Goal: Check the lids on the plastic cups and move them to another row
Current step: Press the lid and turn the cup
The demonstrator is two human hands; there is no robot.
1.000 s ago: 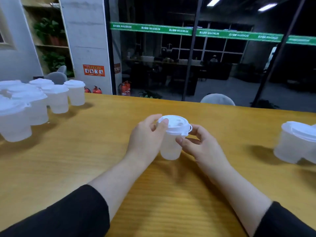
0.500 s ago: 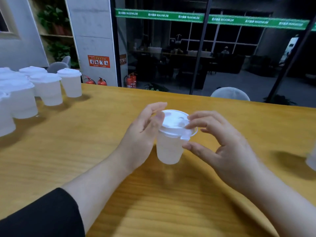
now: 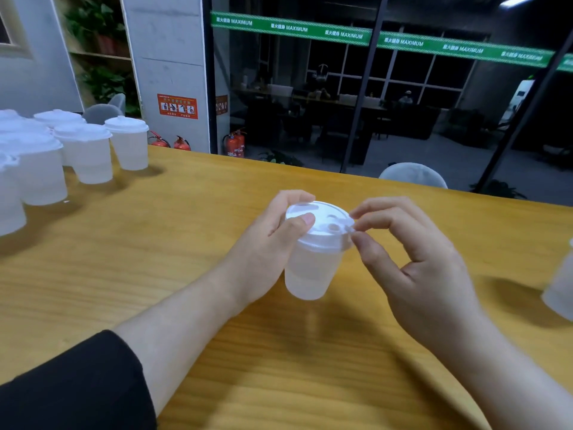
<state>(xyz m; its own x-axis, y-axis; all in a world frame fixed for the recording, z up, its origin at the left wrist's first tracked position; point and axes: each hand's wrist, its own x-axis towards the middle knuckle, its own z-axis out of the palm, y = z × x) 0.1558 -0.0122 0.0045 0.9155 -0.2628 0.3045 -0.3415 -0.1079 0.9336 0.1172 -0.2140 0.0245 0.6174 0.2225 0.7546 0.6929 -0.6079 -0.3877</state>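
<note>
Left hand [image 3: 266, 243] grasps a translucent cup [image 3: 310, 271], fingers curled round its side, thumb on the white lid [image 3: 319, 225]. Right hand [image 3: 415, 262] pinches the lid's rim between thumb and forefinger, other fingers loosely bent. The cup is held just above the bench [image 3: 124, 259]; its contents cannot be told. Lidded cups [image 3: 83, 153] cluster far left of it. A green banner [image 3: 372, 37] behind reads "MAXIMUM".

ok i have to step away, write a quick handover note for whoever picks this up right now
Left hand grips the cup, thumb on its lid.
Right hand pinches the lid's rim.
The cup is lifted slightly over the middle of the table, lid on.
Group of lidded cups far left; one more cup at the right edge.
Left: finish this lid check, set the cup in its row, continue.
</note>
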